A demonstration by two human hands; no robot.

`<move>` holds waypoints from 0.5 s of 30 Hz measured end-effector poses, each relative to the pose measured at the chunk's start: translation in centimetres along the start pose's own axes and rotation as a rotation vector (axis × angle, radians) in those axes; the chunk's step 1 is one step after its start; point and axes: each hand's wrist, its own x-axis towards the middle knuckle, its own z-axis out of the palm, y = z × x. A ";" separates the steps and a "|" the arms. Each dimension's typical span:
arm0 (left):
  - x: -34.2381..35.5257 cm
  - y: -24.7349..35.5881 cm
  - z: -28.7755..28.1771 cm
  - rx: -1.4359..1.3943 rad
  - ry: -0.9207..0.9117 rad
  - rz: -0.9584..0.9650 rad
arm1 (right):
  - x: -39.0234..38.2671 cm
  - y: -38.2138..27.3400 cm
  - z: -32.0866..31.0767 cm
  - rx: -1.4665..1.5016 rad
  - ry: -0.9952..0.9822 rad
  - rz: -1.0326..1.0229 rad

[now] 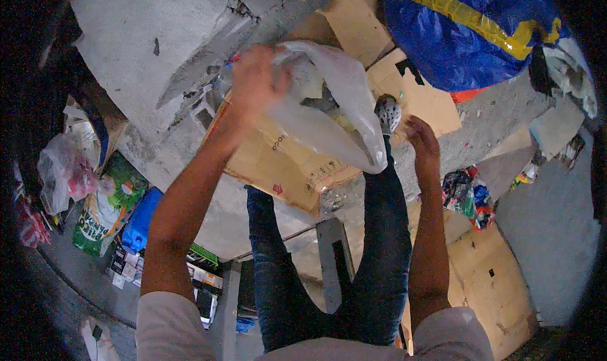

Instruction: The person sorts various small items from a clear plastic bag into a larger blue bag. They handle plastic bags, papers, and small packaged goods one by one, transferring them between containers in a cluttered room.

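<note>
Light: dim, diffuse, soft shadows.
Left hand (258, 76): motion-blurred, 11 o'clock.
White bag (344, 86): pale sheen.
Blue sack (452, 41): glossy highlights, 2 o'clock.
Rim: black vignette, grain, bowed edges.

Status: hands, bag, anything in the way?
Left hand blurred, at upper left of white bag. Bag mouth open, over cardboard. Right hand off bag, shoe in between.
</note>
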 end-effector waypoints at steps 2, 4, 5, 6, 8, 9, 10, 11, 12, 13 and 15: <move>-1.4 3.8 1.0 -0.189 -0.209 0.333 | 2.0 -1.3 4.0 0.403 -0.452 0.120; -4.5 3.3 3.8 -0.061 -0.352 0.491 | 4.9 -0.5 10.1 0.116 -0.656 -0.027; -6.9 1.3 5.7 0.118 -0.377 0.528 | 6.8 1.0 13.0 -0.174 -0.628 -0.191; -8.3 -0.1 6.8 0.288 -0.407 0.572 | 8.9 3.0 14.5 -0.411 -0.529 -0.306; -7.2 0.2 6.2 0.332 -1.181 0.461 | 13.3 7.6 11.1 -0.627 -0.321 -0.360; -6.4 0.9 5.4 0.370 -1.435 0.376 | 15.3 9.2 7.5 -0.687 -0.214 -0.392; -7.3 0.6 4.7 0.335 -1.471 0.297 | 16.9 10.4 4.8 -0.887 -0.127 -0.432; -9.1 -0.1 3.8 0.291 -1.520 0.165 | 16.2 8.5 4.7 -0.879 -0.286 -0.226; -10.2 0.0 3.0 0.129 -1.375 0.061 | 15.2 4.1 5.7 -0.989 -0.445 -0.097; -10.5 0.6 2.1 -0.016 -1.213 -0.029 | 14.0 -0.8 5.9 -1.113 -0.604 0.022; -7.9 2.5 3.7 -0.213 -0.914 -0.002 | 12.8 1.9 5.9 -0.848 -0.363 -0.216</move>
